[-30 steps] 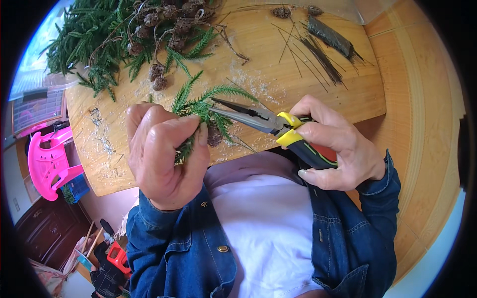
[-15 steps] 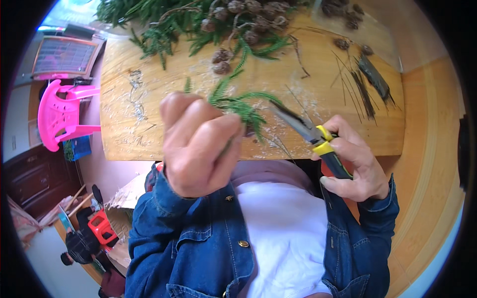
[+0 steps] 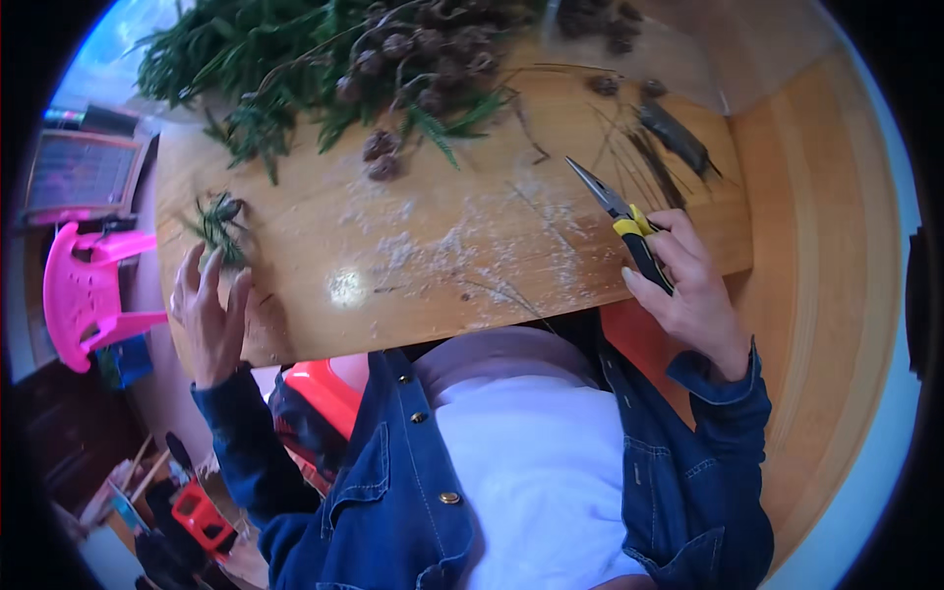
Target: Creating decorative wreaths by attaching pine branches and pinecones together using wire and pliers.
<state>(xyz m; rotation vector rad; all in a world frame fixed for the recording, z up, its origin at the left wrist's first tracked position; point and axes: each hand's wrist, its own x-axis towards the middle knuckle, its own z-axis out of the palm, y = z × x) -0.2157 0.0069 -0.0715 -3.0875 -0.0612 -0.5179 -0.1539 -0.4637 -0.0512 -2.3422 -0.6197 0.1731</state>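
We take the small green sprig [image 3: 218,224] as the piece in hand: it lies on the left end of the wooden counter [image 3: 442,256], close to the near-left edge, with a little dark cone or bud at its top. Our left hand [image 3: 211,310] rests just near of it with fingers spread and apart, fingertips close to the sprig but gripping nothing, so we judge this to be the step of laying a finished cutting aside. Our right hand [image 3: 688,290] is wrapped around the yellow-and-black handles of the pliers [image 3: 621,211], whose thin nose points up and to the far left over the counter, with nothing between the tips. On the far side lies the pile of green branches [image 3: 295,69] mixed with brown cones [image 3: 393,59], two loose cones [image 3: 379,155] sitting a little nearer. To the far right lie dark stripped twigs [image 3: 669,147]. Pale dust and scraps cover the middle of the board. As we see it, the next move calls for the free left hand to reach far across to the pile for a fresh branch and bring it to the pliers. A pink plastic chair [image 3: 84,290] stands off to the left, below the counter.
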